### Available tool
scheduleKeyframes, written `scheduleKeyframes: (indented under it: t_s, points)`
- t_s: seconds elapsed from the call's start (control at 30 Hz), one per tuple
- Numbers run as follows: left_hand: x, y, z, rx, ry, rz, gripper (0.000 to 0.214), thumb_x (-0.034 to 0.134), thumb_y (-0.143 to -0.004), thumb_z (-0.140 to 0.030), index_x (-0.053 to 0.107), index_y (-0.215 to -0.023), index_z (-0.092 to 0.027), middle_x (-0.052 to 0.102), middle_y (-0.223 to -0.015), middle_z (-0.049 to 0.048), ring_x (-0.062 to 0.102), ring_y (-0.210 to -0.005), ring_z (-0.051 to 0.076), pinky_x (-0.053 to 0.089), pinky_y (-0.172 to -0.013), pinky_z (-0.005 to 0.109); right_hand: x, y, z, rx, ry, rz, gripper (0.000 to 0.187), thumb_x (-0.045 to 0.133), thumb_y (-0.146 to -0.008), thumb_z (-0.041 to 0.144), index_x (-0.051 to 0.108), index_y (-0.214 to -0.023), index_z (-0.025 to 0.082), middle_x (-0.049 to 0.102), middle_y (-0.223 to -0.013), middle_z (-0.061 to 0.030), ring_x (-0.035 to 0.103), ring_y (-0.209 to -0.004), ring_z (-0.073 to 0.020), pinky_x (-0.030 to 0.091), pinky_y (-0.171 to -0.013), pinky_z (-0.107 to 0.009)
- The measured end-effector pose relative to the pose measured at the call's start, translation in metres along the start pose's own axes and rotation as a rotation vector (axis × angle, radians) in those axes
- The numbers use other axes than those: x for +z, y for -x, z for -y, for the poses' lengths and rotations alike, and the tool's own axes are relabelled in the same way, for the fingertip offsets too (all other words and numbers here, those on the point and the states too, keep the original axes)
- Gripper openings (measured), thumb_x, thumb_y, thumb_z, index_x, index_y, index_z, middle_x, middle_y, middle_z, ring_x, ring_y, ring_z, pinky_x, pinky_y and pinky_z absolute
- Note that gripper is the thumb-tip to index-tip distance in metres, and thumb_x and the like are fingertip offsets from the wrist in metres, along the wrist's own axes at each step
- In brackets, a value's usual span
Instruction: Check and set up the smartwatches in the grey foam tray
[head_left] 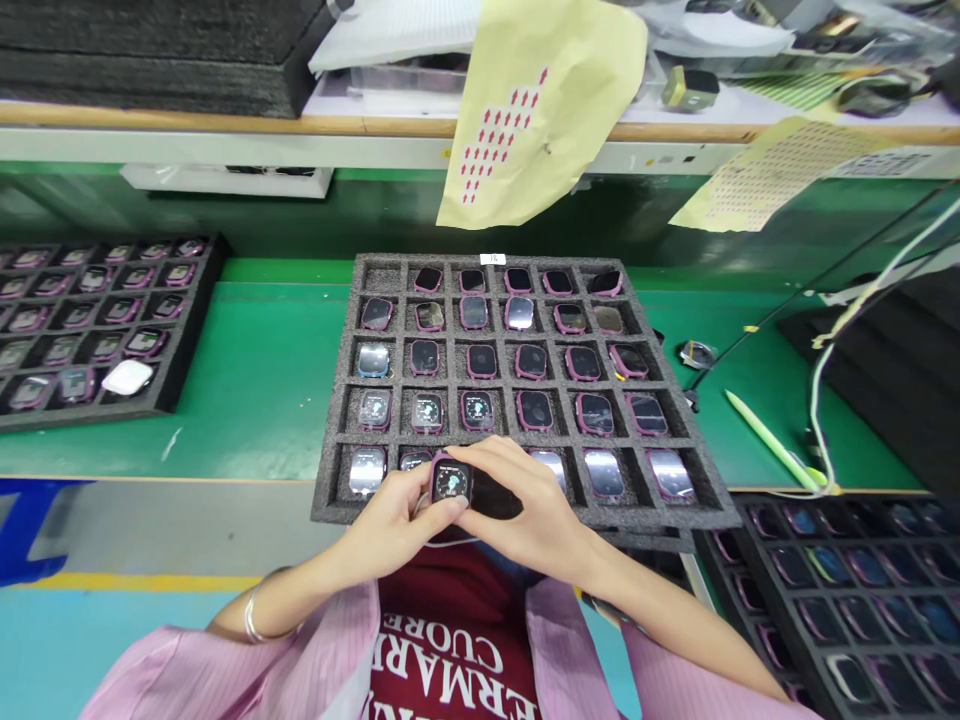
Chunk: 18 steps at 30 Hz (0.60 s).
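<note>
A smartwatch case (451, 478) with a purple rim and a lit dial is held over the front edge of a dark foam tray (337, 425). My left hand (394, 520) pinches it from the left, with the thumb at its lower edge. From the right, my right hand (529, 500) closes on the same watch, fingers along its top and thumb near its lower corner. More watches lie in the tray's compartments, such as a lit watch (477, 410) and a dark watch (535, 410). The top left compartment holds no watch. My hands hide part of the front row.
Another tray of watches (169, 375) stands at the left, with a white piece (127, 377) on it. More foam trays (840, 600) are at lower right. A green pen-like stick (772, 440) and a white cable (821, 370) lie at right. Yellow sticker sheets (547, 110) hang from the shelf.
</note>
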<state>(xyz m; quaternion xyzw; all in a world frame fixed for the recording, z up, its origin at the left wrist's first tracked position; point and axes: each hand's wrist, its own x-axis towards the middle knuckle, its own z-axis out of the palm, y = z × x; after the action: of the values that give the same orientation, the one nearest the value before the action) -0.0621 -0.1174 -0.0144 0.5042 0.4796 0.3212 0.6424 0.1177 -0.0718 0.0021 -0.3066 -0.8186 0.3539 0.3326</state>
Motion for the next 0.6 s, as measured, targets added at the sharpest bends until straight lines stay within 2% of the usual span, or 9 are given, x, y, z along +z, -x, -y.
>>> scheduleKeyframes:
  t_s: [0.13, 0.23, 0.3, 0.47, 0.6]
  points:
    - [0.0, 0.001, -0.002, 0.009, 0.01, 0.037, 0.029, 0.056, -0.087, -0.041, 0.059, -0.093, -0.012, 0.045, -0.068, -0.0026, 0.034, -0.058, 0.009, 0.03, -0.05, 0.021, -0.003, 0.0, 0.003, 0.023, 0.001, 0.007, 0.041, 0.072, -0.078, 0.02, 0.057, -0.117, 0.019, 0.067, -0.099, -0.0083, 0.062, -0.086, -0.0229, 0.051, -0.08, -0.04]
    - [-0.001, 0.002, -0.007, 0.026, 0.051, 0.053, 0.029, 0.056, -0.087, -0.038, 0.06, -0.103, -0.013, 0.056, -0.081, 0.0022, 0.048, -0.073, 0.015, 0.041, -0.065, 0.025, -0.006, 0.0, 0.007, 0.026, -0.009, 0.029, 0.042, 0.072, -0.078, 0.02, 0.056, -0.117, 0.019, 0.066, -0.099, -0.0082, 0.061, -0.088, -0.0229, 0.051, -0.08, -0.039]
    - [-0.001, 0.002, -0.01, 0.027, 0.094, 0.048, 0.03, 0.058, -0.086, -0.036, 0.059, -0.107, -0.014, 0.059, -0.09, 0.0044, 0.051, -0.082, 0.018, 0.043, -0.074, 0.028, -0.006, 0.0, 0.008, -0.002, -0.002, 0.05, 0.042, 0.069, -0.079, 0.018, 0.055, -0.119, 0.019, 0.065, -0.103, -0.0093, 0.06, -0.093, -0.0238, 0.05, -0.084, -0.041]
    - [-0.002, -0.002, -0.012, 0.042, 0.196, 0.058, 0.024, 0.062, -0.084, -0.033, 0.061, -0.097, -0.012, 0.061, -0.086, 0.0046, 0.053, -0.077, 0.016, 0.043, -0.071, 0.026, -0.003, 0.001, 0.006, -0.059, 0.07, 0.046, 0.043, 0.064, -0.08, 0.014, 0.053, -0.121, 0.02, 0.064, -0.107, -0.0106, 0.059, -0.098, -0.0258, 0.048, -0.088, -0.045]
    - [-0.002, -0.003, -0.011, 0.028, 0.231, 0.046, 0.024, 0.063, -0.084, -0.034, 0.06, -0.096, -0.013, 0.059, -0.078, 0.0023, 0.049, -0.065, 0.011, 0.04, -0.06, 0.023, 0.0, 0.001, 0.003, -0.067, 0.068, 0.038, 0.045, 0.066, -0.079, 0.015, 0.052, -0.122, 0.019, 0.064, -0.107, -0.0107, 0.059, -0.097, -0.0259, 0.048, -0.087, -0.045]
